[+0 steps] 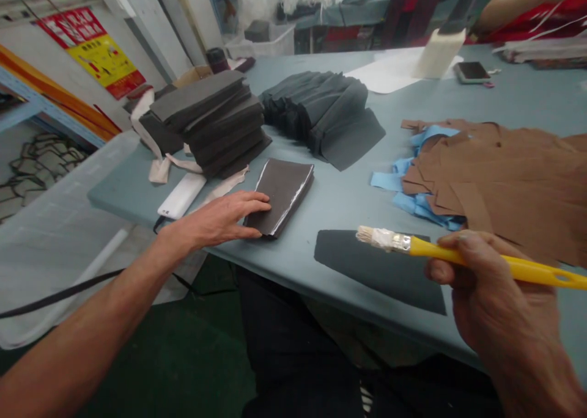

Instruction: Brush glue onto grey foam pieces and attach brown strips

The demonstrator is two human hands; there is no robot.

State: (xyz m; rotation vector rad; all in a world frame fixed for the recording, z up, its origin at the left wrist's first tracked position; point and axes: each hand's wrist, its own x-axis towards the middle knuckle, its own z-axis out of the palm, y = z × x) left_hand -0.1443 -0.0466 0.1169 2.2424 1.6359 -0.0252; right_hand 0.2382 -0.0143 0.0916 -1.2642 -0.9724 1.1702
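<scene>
My left hand (229, 217) rests with its fingers stretched over the near left edge of a small stack of dark grey-brown pieces (288, 189). White streaks run along two edges of the top piece. In my right hand (490, 289) is a paintbrush (440, 250) with a yellow handle, its fingers wrapped round it. Whitish stuff coats the brush's bristles, which point left. Below the brush, a single dark flat piece (371, 265) lies at the table's front edge, partly covered from view by the brush and hand.
On the table (334, 204) stand a tall dark stack (215, 118), a fanned dark pile (321, 106) and brown pieces (513, 179) over blue ones (426, 204). A white power bank-like block (182, 195) lies left. Behind are a phone (472, 72), a pale container (438, 54) and another person's arm (523, 5).
</scene>
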